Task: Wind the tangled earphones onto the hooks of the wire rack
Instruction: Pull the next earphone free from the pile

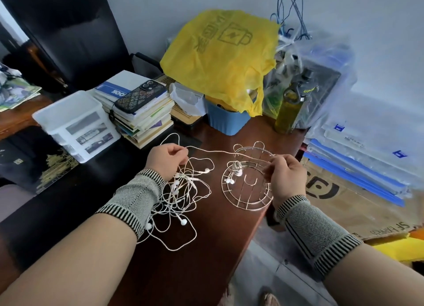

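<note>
A tangle of white earphones (183,195) lies on the brown table (206,255) in front of me. My left hand (166,160) pinches a cord at the top of the tangle. That cord runs taut to the right, across to my right hand (285,175), which pinches it over the right side of the wire rack (246,181). The rack is a round, bear-shaped wire frame lying flat near the table's right edge. One earphone (236,171) is wound on a hook at the rack's left, its buds hanging below.
A stack of books with a phone (140,95) on top and a white plastic box (75,124) stand at the back left. A blue bin (226,122) under a yellow bag, a green bottle (288,109) and plastic folders (367,159) crowd the back right. The table drops off at the right.
</note>
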Available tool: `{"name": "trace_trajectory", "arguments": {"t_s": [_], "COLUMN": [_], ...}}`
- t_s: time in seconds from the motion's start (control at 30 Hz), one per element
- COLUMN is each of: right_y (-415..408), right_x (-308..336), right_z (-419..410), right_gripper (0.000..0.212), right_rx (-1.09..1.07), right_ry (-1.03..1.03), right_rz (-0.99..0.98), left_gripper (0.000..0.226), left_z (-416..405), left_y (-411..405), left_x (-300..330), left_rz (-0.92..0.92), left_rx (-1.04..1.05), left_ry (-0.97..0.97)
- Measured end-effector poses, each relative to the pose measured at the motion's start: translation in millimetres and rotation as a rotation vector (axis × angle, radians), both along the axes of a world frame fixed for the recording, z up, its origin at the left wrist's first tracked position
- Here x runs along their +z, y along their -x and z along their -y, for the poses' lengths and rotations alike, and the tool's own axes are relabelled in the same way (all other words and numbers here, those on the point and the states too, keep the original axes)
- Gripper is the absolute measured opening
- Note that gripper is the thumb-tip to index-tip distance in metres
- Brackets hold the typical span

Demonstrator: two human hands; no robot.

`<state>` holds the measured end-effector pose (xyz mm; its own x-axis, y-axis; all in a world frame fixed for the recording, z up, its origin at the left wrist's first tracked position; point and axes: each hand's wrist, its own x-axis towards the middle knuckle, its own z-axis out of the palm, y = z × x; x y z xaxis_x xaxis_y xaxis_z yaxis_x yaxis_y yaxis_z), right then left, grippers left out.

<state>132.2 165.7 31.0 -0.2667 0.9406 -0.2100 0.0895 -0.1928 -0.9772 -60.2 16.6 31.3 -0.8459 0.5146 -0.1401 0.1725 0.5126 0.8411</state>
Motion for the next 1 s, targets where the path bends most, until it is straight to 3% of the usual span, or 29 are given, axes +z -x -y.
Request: {"name": "trace_trajectory", "arguments": {"t_s": [0.23,0.43,0.57,0.8,1.0], "right_y": [-9.9,-12.1,-7.8,5.6,23.9], "right_x": [-3.8,-1.0,5.2,9.1,10.1], "right_z": [-3.2,-0.7,7.8,37.9,58.0], "right_gripper": [0.025,0.032,0.034,0.031,0.005], "right_rx": [0.036,0.109,0.244,0.678,0.841], "right_ry": [0.058,0.013,0.059,0.135,0.105], "right_rz": [0.057,0.025,-0.051,0.103,0.091], "left_gripper": [0.009,0.010,0.012,0.007,0.006], "left_z": [-22.8,-34.3,-37.3,-40.9,-39.5], "left_y": [-22.7,-39.3,-46.0,-57.8,-57.8], "left_x": [33.1,48.0,51.2,56.0,54.1], "left_rz": [0.443,0.609,0.613,0.595,0.519], "left_rx": [-0.150,-0.274,-0.358,-0.388,-0.289], "left_ry": [-0.210,-0.280,-0.243,-0.239,-0.264]}}
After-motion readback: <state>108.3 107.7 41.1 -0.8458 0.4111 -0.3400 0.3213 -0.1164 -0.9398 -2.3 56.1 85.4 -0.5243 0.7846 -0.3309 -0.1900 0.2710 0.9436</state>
